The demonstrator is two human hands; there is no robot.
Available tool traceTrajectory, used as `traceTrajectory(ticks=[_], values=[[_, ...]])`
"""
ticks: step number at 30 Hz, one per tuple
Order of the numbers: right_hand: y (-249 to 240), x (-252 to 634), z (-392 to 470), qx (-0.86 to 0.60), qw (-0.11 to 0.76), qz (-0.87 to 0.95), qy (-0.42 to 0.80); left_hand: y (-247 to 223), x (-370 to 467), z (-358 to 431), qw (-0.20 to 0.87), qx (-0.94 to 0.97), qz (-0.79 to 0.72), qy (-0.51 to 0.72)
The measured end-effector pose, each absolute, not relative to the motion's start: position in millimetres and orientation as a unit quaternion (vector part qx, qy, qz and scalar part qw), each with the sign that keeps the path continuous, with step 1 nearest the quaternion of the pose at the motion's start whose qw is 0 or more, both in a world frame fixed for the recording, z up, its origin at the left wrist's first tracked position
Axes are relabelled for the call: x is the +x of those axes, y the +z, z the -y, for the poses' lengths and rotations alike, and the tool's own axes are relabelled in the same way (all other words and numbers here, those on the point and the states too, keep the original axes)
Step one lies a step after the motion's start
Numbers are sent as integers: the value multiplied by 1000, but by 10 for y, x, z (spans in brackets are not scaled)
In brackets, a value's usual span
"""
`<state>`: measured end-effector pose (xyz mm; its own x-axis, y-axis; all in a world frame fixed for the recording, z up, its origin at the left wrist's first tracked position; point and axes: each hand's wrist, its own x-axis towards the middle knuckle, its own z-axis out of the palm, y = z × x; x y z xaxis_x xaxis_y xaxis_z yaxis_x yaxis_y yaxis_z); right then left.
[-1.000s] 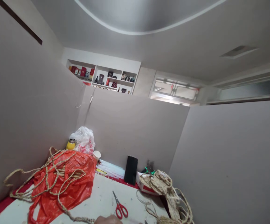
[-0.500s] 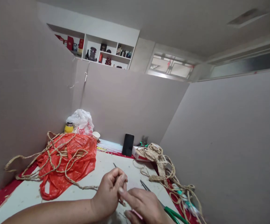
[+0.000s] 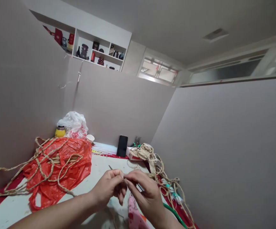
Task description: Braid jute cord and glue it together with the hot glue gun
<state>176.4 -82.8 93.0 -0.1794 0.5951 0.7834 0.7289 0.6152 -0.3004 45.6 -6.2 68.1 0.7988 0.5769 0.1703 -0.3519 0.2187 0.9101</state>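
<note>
My left hand (image 3: 109, 186) is closed, with the tip of a thin dark pointed tool (image 3: 110, 167) sticking out past its knuckles. My right hand (image 3: 146, 192) pinches thumb and forefinger together right against the left fingertips; whatever small thing lies between them is too small to make out. Just below both hands is a pink object (image 3: 134, 213) with an orange patch, partly covered by the right hand. Green-handled scissors (image 3: 176, 214) lie under the right wrist, mostly hidden. A braided straw cord (image 3: 65, 188) runs from the left and disappears behind my left forearm.
A red plastic bag (image 3: 80, 170) under cord coils fills the left side. Along the back stand a yellow jar (image 3: 60, 131), a white bag (image 3: 74, 122), a paper cup (image 3: 90, 138) and a phone (image 3: 122, 146). More cord (image 3: 149, 152) heaps at the right. Grey partitions (image 3: 118, 105) enclose the table.
My right hand has risen to meet the left fingertips, and its fingers have closed into a pinch. More of the pink object shows. The whole view has shifted, so the surroundings sit further left.
</note>
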Motion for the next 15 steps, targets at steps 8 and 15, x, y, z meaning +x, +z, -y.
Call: traceTrajectory(ticks=[8,15], values=[[958,1981,902,-510,436,738,-71,816,421,39,748,603,-119,250],[785,2240,1183,-526,405,748,-2,829,150,-183,567,771,-203,209]])
